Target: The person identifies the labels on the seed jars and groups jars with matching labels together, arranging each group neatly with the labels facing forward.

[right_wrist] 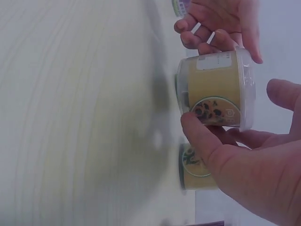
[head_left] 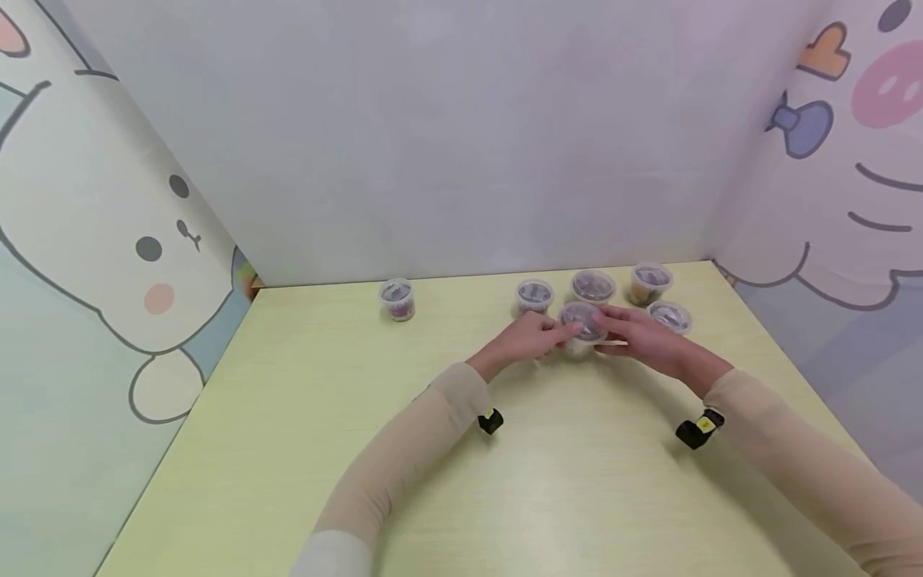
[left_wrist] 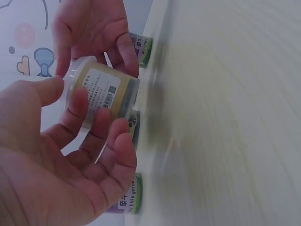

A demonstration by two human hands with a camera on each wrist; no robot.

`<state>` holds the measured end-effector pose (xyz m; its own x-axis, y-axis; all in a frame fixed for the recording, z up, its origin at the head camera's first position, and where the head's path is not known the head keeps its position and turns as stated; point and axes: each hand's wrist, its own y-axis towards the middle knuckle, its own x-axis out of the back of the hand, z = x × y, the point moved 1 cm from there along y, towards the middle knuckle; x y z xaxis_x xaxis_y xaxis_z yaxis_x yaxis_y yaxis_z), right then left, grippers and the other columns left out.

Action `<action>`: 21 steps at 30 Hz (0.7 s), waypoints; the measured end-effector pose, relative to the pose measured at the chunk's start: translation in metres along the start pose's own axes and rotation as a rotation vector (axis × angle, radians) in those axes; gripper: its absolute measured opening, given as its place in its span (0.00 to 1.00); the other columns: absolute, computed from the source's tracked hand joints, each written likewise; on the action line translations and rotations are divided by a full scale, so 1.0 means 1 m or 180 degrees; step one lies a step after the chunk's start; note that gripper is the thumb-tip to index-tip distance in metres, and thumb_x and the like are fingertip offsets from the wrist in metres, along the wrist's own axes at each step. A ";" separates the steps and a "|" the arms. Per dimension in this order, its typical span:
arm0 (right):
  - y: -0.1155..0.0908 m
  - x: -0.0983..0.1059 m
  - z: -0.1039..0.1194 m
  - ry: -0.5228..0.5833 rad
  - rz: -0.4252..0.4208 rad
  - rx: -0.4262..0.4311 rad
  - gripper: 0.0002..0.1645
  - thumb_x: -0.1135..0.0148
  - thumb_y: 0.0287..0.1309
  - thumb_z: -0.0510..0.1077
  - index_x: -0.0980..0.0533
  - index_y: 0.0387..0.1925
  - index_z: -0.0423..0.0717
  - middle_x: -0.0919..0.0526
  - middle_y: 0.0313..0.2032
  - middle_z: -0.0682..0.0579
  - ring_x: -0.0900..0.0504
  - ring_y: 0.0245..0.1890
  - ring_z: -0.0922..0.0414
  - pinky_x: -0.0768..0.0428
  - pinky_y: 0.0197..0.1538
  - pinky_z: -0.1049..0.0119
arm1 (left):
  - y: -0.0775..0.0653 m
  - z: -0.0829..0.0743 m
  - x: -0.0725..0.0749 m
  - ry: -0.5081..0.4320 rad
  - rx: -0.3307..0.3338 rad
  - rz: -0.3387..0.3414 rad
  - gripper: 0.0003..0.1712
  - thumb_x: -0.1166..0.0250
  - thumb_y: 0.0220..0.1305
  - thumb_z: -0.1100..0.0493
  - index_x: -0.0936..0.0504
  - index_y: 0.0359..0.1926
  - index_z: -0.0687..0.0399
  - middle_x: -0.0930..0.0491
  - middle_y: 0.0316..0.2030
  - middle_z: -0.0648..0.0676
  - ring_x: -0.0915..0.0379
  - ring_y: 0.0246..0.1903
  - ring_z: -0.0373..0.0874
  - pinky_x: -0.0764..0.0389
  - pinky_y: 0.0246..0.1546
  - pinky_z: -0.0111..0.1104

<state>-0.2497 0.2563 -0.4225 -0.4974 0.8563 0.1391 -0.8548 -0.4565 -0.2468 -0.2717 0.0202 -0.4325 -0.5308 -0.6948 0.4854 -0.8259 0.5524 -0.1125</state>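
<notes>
Lidded cup (right_wrist: 216, 89) sits between the two hands, base toward the table (head_left: 461, 497) and lid (head_left: 581, 312) uppermost, leaning a little in the left wrist view; it looks raised just off the surface. Its upright axis crosses the span from hand to hand, so neither is clearly nearer: the left hand (head_left: 530, 338) meets it from the left, fingers bent against the label (left_wrist: 98, 94) and thumb at the rim, while the right hand (head_left: 645, 340) wraps its fingers round the opposite side, so both grip it together. Just beside the right hand stands a half-hidden cup (head_left: 671, 315); behind the left hand is a neighbouring cup (head_left: 534, 296). Well apart to the left is a lone cup (head_left: 398, 300). Close behind the held one stands a rear cup (head_left: 593, 284), with a corner cup (head_left: 650, 284) to its right. Farthest back rises a pale wall (head_left: 461, 144).
</notes>
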 end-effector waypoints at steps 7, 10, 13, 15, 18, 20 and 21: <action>-0.004 -0.004 0.013 0.0073 0.0247 0.0209 0.44 0.51 0.79 0.51 0.59 0.80 0.37 0.48 0.75 0.35 0.31 0.67 0.52 0.29 0.66 0.55 | -0.015 -0.008 0.014 -0.0536 0.0046 -0.0063 0.32 0.43 0.71 0.32 0.15 0.38 0.57 0.17 0.43 0.63 0.20 0.39 0.52 0.17 0.47 0.51; -0.002 -0.010 0.016 0.0015 0.0288 0.0331 0.41 0.49 0.78 0.48 0.55 0.80 0.42 0.43 0.73 0.38 0.28 0.65 0.56 0.25 0.64 0.60 | -0.022 -0.010 0.022 -0.0801 0.0126 -0.0102 0.31 0.43 0.71 0.32 0.18 0.34 0.56 0.19 0.37 0.61 0.20 0.41 0.59 0.19 0.50 0.54; 0.003 -0.020 0.020 0.0115 0.0276 0.0457 0.39 0.50 0.79 0.48 0.53 0.80 0.42 0.39 0.71 0.39 0.26 0.63 0.54 0.23 0.62 0.61 | -0.030 -0.012 0.032 -0.0907 0.0161 -0.0112 0.32 0.44 0.73 0.33 0.21 0.32 0.58 0.21 0.33 0.57 0.20 0.44 0.64 0.20 0.51 0.56; 0.006 -0.027 0.023 0.0272 0.0258 0.0485 0.38 0.51 0.79 0.50 0.52 0.79 0.40 0.38 0.70 0.40 0.26 0.62 0.53 0.22 0.61 0.60 | -0.036 -0.013 0.038 -0.0917 0.0156 -0.0123 0.31 0.45 0.73 0.34 0.21 0.33 0.58 0.21 0.31 0.55 0.21 0.45 0.65 0.20 0.52 0.56; 0.011 -0.037 0.029 0.0600 0.0269 0.0426 0.37 0.53 0.79 0.54 0.48 0.75 0.37 0.36 0.66 0.42 0.24 0.59 0.52 0.21 0.61 0.58 | -0.044 -0.014 0.046 -0.0869 0.0134 -0.0139 0.30 0.45 0.74 0.34 0.20 0.35 0.58 0.21 0.33 0.55 0.21 0.45 0.65 0.20 0.52 0.54; 0.014 -0.043 0.032 0.0774 0.0309 0.0388 0.36 0.53 0.79 0.56 0.45 0.74 0.38 0.33 0.64 0.43 0.22 0.59 0.51 0.22 0.61 0.56 | -0.049 -0.014 0.050 -0.0846 0.0118 -0.0173 0.30 0.44 0.73 0.34 0.19 0.37 0.59 0.20 0.36 0.59 0.21 0.44 0.63 0.20 0.52 0.54; 0.016 -0.046 0.034 0.0835 0.0348 0.0391 0.35 0.53 0.79 0.56 0.44 0.73 0.38 0.32 0.63 0.43 0.22 0.59 0.49 0.23 0.62 0.55 | -0.052 -0.014 0.052 -0.0832 0.0116 -0.0198 0.31 0.44 0.73 0.34 0.19 0.37 0.59 0.20 0.37 0.61 0.20 0.42 0.60 0.20 0.51 0.53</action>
<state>-0.2453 0.2019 -0.3999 -0.5460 0.8263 -0.1383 -0.8178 -0.5615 -0.1265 -0.2537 -0.0382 -0.3888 -0.5059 -0.8248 0.2527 -0.8623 0.4913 -0.1227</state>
